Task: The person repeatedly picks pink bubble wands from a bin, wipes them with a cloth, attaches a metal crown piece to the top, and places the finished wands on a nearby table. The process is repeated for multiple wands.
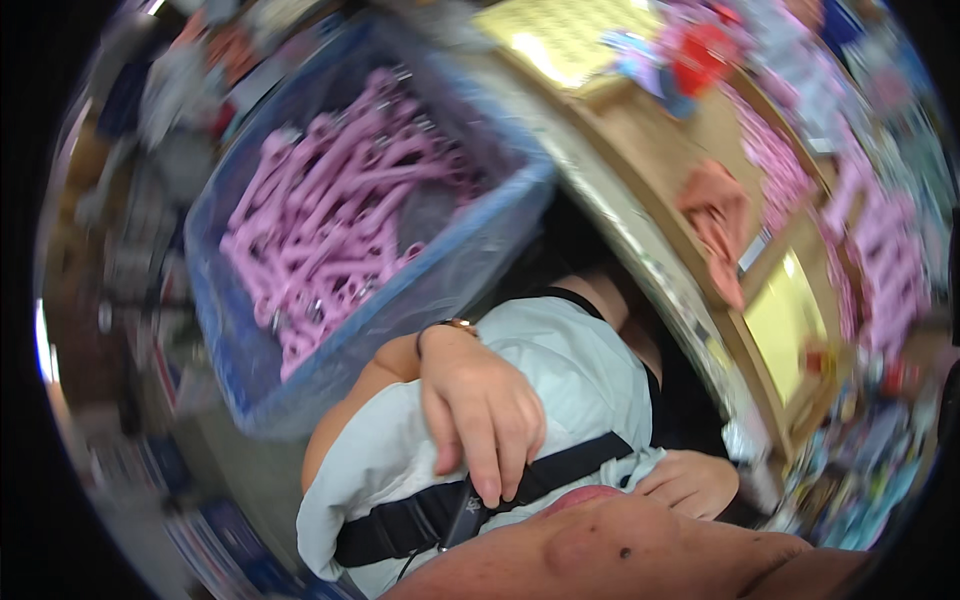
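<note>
In front of my chest, my left hand [485,410] points its fingers down onto a small black device [463,517], pinching its upper end. The device lies against a wide black strap [385,527] that crosses my pale shirt [550,360]. A thin cable runs from its lower end. At the right side of my chest, my right hand [695,485] has its fingers curled in beside bunched shirt cloth and the strap's end. Its fingertips are partly hidden, so what they grip is unclear.
A bin lined with blue plastic [225,345] stands at front left, with many pink rod-like pieces [335,200] with metal ends. On the right, a worktable [640,240] bears cardboard trays [630,120], an orange cloth [715,220], yellow sheets [790,330] and more pink parts [885,260].
</note>
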A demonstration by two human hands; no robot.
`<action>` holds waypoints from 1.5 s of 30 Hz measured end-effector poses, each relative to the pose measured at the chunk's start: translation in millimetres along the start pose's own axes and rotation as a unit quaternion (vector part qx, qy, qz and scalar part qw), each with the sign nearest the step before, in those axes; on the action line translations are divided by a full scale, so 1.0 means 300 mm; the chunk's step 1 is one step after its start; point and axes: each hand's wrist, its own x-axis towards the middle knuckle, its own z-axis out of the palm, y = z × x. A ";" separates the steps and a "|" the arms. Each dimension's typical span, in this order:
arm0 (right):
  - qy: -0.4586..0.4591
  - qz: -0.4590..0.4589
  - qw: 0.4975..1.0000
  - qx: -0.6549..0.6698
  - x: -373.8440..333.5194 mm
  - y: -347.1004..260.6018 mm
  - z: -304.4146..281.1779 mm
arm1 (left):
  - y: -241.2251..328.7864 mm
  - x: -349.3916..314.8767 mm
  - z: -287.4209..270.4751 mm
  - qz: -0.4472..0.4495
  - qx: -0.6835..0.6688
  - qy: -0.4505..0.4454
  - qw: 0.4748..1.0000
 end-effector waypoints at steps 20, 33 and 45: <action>0.003 -0.038 0.978 0.204 0.187 0.135 -0.190 | 0.625 -0.767 0.135 -0.396 0.243 0.674 0.574; 0.428 0.280 0.859 0.002 -0.004 0.149 -0.126 | 0.644 -1.440 0.665 -0.804 0.172 0.522 0.227; 0.392 0.343 0.853 0.018 0.093 0.190 -0.179 | 0.694 -1.736 0.799 -0.906 0.305 0.264 0.126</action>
